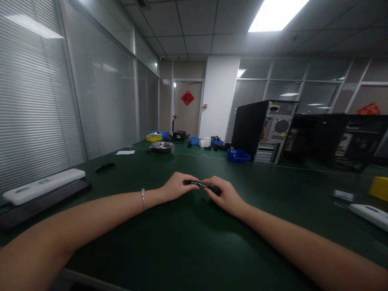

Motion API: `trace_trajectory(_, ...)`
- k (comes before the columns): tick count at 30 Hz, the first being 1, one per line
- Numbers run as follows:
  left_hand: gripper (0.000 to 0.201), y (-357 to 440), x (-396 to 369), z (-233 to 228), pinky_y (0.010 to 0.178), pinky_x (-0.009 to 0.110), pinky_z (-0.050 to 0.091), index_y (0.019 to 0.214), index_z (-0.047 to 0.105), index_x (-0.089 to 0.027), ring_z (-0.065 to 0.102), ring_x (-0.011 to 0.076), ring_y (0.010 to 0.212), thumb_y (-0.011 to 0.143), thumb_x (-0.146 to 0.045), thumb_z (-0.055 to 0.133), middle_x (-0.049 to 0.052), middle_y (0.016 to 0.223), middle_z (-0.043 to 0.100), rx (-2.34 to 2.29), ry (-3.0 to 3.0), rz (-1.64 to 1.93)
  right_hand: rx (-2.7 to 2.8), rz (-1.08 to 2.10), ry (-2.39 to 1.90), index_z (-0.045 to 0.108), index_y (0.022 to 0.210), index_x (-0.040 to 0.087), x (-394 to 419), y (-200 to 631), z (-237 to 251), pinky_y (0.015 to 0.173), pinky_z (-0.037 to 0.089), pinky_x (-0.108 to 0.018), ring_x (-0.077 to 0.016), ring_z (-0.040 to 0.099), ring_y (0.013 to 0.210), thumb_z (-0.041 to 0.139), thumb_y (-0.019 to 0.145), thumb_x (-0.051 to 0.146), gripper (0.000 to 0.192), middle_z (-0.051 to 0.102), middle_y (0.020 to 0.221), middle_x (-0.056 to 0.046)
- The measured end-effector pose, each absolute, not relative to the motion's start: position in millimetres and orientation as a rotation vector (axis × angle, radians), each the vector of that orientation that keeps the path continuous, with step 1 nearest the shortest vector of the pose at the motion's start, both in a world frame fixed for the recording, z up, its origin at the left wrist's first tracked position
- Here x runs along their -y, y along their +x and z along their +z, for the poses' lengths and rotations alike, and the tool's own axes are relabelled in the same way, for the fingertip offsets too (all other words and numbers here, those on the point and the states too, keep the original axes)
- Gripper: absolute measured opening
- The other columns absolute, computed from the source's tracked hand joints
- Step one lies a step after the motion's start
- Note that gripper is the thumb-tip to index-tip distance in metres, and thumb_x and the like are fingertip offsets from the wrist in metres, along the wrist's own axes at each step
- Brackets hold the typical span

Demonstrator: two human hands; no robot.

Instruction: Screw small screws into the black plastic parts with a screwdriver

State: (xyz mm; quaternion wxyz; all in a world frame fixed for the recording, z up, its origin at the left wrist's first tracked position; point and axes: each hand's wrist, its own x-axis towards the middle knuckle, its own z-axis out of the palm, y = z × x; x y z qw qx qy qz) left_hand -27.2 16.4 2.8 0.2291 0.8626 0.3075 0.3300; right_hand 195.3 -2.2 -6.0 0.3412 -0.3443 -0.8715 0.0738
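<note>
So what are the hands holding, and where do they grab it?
A small dark part with a green bit, too small to identify. The left hand pinches its left end; the right hand grips its right end.

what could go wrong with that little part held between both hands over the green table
The small dark part is pinched only at its ends by the left hand and right hand, so it could slip. It is too small to see clearly, and on the dark green table it might be hard to spot if dropped.

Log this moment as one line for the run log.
left hand: pinching small dark part | right hand: on the same part, with a dark tool | surface: green table | nearby: blue bin, PC tower
</note>
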Motion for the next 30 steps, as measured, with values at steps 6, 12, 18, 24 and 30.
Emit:
trace_trajectory(6, 0.032, -25.5, -14.8, 3.8, 0.069, 0.024, 0.044, 0.104, 0.067, -0.017, 0.062, 0.0171, 0.079, 0.080, -0.036, 0.058, 0.005, 0.095, 0.070, -0.861, 2.352, 0.890, 2.263, 0.180, -0.885, 0.065, 0.103, 0.022, 1.9, 194.9, -5.3, 0.072, 0.046, -0.028, -0.0162, 0.059, 0.082, 0.052, 0.085, 0.024, 0.022, 0.063, 0.092, -0.005)
trace_trajectory(12, 0.032, -23.9, -14.9, 2.4, 0.069, 0.023, 0.044, 0.103, 0.068, -0.017, 0.062, 0.0171, 0.078, 0.079, -0.036, 0.060, 0.006, 0.094, 0.070, -0.858, 2.349, 0.893, 2.227, 0.181, -0.899, 0.067, 0.091, 0.021, 0.3, 194.6, -7.7, 0.070, 0.046, -0.026, -0.0154, 0.060, 0.078, 0.054, 0.083, 0.023, 0.016, 0.064, 0.086, -0.003)
trace_trajectory(18, 0.032, -24.1, -14.5, 3.1, 0.069, 0.024, 0.045, 0.104, 0.067, -0.016, 0.062, 0.0168, 0.077, 0.079, -0.036, 0.060, 0.006, 0.092, 0.070, -0.844, 2.338, 0.896, 2.228, 0.206, -0.901, 0.067, 0.091, 0.020, 2.0, 193.7, -4.7, 0.070, 0.046, -0.027, -0.0157, 0.060, 0.078, 0.053, 0.083, 0.023, 0.016, 0.065, 0.086, -0.004)
trace_trajectory(24, 0.032, -23.7, -14.1, 3.7, 0.071, 0.025, 0.045, 0.104, 0.067, -0.017, 0.061, 0.0166, 0.077, 0.079, -0.035, 0.060, 0.006, 0.093, 0.070, -0.837, 2.304, 0.898, 2.255, 0.243, -0.879, 0.067, 0.096, 0.019, 4.5, 193.8, -0.7, 0.071, 0.046, -0.027, -0.0156, 0.060, 0.079, 0.052, 0.085, 0.022, 0.019, 0.065, 0.087, -0.004)
trace_trajectory(30, 0.030, -23.3, -13.0, 3.5, 0.074, 0.026, 0.047, 0.103, 0.067, -0.017, 0.063, 0.0176, 0.081, 0.078, -0.033, 0.061, 0.006, 0.096, 0.070, -0.801, 2.250, 0.925, 2.260, 0.315, -0.829, 0.066, 0.105, 0.022, 4.7, 194.4, 0.2, 0.073, 0.047, -0.029, -0.0165, 0.060, 0.082, 0.050, 0.087, 0.023, 0.024, 0.065, 0.090, -0.005)
